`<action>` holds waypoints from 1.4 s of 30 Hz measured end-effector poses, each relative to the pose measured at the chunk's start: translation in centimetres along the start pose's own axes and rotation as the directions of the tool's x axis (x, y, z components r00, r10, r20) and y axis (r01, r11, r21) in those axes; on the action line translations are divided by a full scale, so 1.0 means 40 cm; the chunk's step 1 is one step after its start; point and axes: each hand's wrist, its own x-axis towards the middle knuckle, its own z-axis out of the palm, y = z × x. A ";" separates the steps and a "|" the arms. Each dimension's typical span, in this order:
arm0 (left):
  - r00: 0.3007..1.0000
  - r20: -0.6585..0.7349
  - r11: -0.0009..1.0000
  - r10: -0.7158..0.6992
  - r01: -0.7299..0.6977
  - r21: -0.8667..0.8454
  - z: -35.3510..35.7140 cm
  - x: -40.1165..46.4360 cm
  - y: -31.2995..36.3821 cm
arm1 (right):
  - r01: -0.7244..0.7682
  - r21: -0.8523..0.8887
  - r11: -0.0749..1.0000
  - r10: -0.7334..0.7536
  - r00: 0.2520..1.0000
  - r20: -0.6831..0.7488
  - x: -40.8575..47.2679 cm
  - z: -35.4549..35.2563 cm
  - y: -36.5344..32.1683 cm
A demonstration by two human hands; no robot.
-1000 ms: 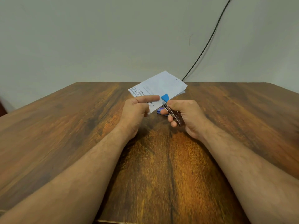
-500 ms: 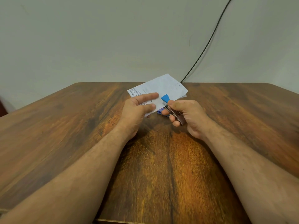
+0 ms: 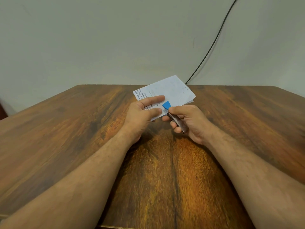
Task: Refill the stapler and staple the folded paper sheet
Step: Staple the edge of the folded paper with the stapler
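two hands over table, left hand fingers pinching folded paper; right hand fingers gripping stapler

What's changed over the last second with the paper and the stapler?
The left hand has loosened: its index finger, a second ago laid along the folded paper up to the blue stapler tip, has drawn back, with the fingers spread. The paper has tipped slightly flatter. The right hand keeps its grip on the stapler, still at the paper's near edge over the table.
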 end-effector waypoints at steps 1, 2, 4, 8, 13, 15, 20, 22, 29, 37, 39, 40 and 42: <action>1.000 0.000 1.000 0.001 -0.001 0.006 0.003 -0.003 0.003 | 0.004 0.004 1.000 -0.004 1.000 0.003 0.001 0.000 0.001; 1.000 0.001 1.000 0.004 -0.004 0.016 0.004 -0.005 0.005 | 0.005 0.006 1.000 -0.005 1.000 0.003 0.001 0.000 0.002; 1.000 0.002 0.999 0.013 -0.013 0.029 0.004 -0.003 0.004 | 0.011 0.000 1.000 -0.011 1.000 -0.008 0.001 -0.001 0.000; 1.000 0.001 1.000 0.017 -0.017 -0.007 0.007 -0.005 0.004 | 0.031 -0.035 0.999 -0.033 0.998 -0.059 0.000 0.004 -0.001; 0.999 0.010 0.999 0.033 -0.032 -0.019 0.009 -0.006 0.004 | 0.030 -0.013 0.999 -0.031 0.995 -0.093 -0.001 0.007 0.002; 0.999 0.011 0.999 0.035 -0.035 -0.020 0.008 -0.006 0.004 | 0.030 -0.010 0.999 -0.031 0.994 -0.100 0.000 0.008 0.003; 0.999 0.028 0.999 0.043 -0.042 -0.028 0.005 -0.005 -0.001 | 0.030 -0.018 0.999 -0.032 0.994 -0.106 0.001 0.009 0.005; 0.998 0.037 0.998 0.042 -0.040 -0.053 0.001 -0.003 -0.005 | 0.020 0.011 1.000 -0.019 0.997 -0.078 -0.002 0.010 0.002; 0.994 0.106 0.997 -0.004 0.012 -0.076 -0.007 -0.006 -0.009 | -0.028 0.017 0.999 0.028 1.000 -0.003 -0.005 0.017 0.005; 0.995 0.100 0.999 0.014 -0.010 -0.044 -0.002 -0.006 -0.007 | -0.028 0.025 0.999 0.030 0.993 -0.116 0.008 0.009 0.004; 0.995 0.100 0.999 0.016 -0.012 -0.042 -0.004 -0.006 -0.007 | -0.023 0.023 0.999 0.026 0.992 -0.123 0.009 0.009 0.003; 0.995 0.099 0.999 0.015 -0.011 -0.038 -0.004 -0.008 -0.005 | -0.019 0.025 0.999 0.022 0.992 -0.123 0.009 0.010 0.003; 0.995 0.098 1.000 0.007 -0.005 -0.029 -0.004 -0.008 -0.004 | -0.015 0.029 0.999 0.019 0.992 -0.126 0.009 0.010 0.002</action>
